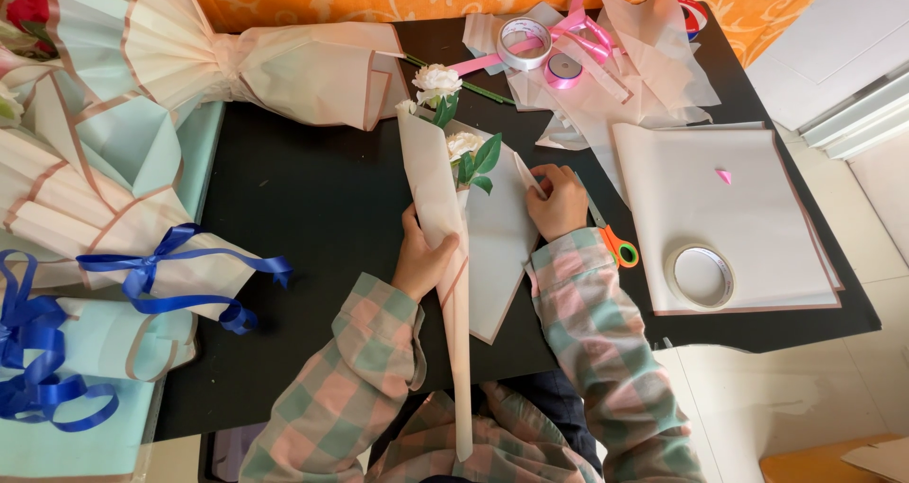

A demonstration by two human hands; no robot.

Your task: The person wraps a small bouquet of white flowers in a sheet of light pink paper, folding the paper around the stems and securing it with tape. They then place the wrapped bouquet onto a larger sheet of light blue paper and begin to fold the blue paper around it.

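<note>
My left hand (pixel 421 259) grips a narrow cone of cream wrapping paper (pixel 437 185) that stands tilted on the black table (pixel 312 208). White flowers (pixel 437 82) with green leaves (pixel 481 156) poke out at its top. My right hand (pixel 559 202) pinches the edge of a pale paper sheet (pixel 502 241) lying beside the cone. Both sleeves are pink and green plaid.
Orange-handled scissors (pixel 614 243) lie right of my right hand. A tape roll (pixel 700 277) rests on a stack of cream sheets (pixel 729 199). Pink ribbon (pixel 578 38) and another tape roll (pixel 524 42) sit at the back. Wrapped bouquets (pixel 284 66) with blue ribbon (pixel 161 279) fill the left.
</note>
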